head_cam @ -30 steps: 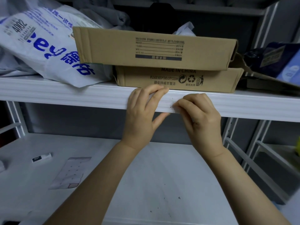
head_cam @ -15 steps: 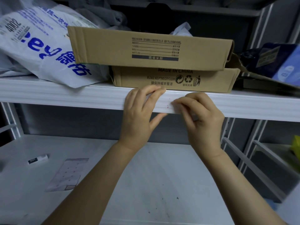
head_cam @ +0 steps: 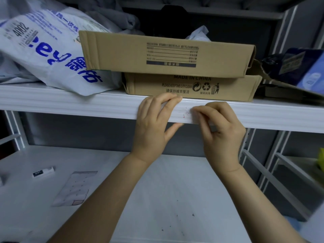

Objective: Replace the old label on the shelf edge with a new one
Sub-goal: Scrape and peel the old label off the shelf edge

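L hand [head_cam: 150, 127] flat on shelf edge [head_cam: 70, 106]; R hand [head_cam: 222, 132] curled on it just beside.

The left hand [head_cam: 154, 127] and right hand [head_cam: 222, 132] meet at the front edge of the white upper shelf [head_cam: 70, 106], below two stacked cardboard boxes [head_cam: 166, 51]. The left hand's fingers lie flat on that edge, thumb beneath. The right hand's curled fingertips touch it just beside; blur hides any pinch. Near the lower shelf's [head_cam: 175, 190] left edge lie a label sheet [head_cam: 75, 188] and a small white tube [head_cam: 43, 171].

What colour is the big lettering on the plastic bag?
Blue, on a whitish bag, seen in the head view.
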